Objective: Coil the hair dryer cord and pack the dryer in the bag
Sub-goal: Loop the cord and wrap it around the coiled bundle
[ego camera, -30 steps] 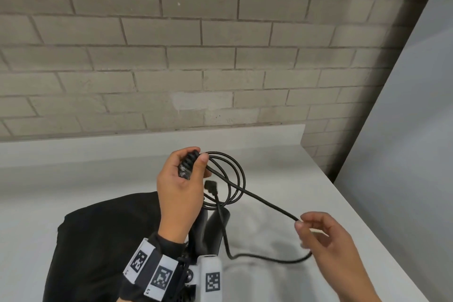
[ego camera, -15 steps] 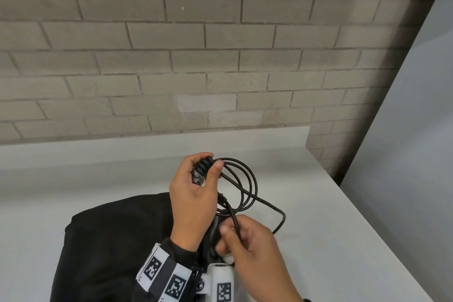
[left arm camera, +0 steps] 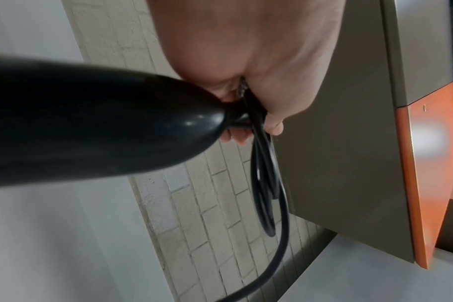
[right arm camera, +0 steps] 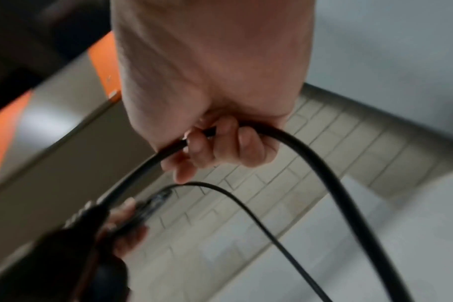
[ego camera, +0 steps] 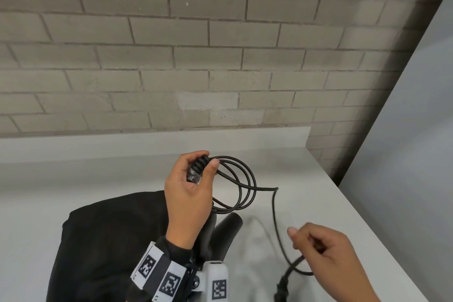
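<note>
Since prev. frame, right hand (ego camera: 326, 255) has swung out from beside the coil, drawing slack. Its fingers (right arm camera: 215, 147) pinch the cord (ego camera: 274, 216) nr plug end. Left hand (ego camera: 188, 193) fingers clamp loops to retain coil; dryer (left arm camera: 91, 118) hangs below them, above bag (ego camera: 110, 240) on desk (ego camera: 318, 203).

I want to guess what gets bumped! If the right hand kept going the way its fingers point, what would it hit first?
Probably the hair dryer: the right hand, gripping the cord, points left toward it. Depth is unclear, so it might pass above.
</note>
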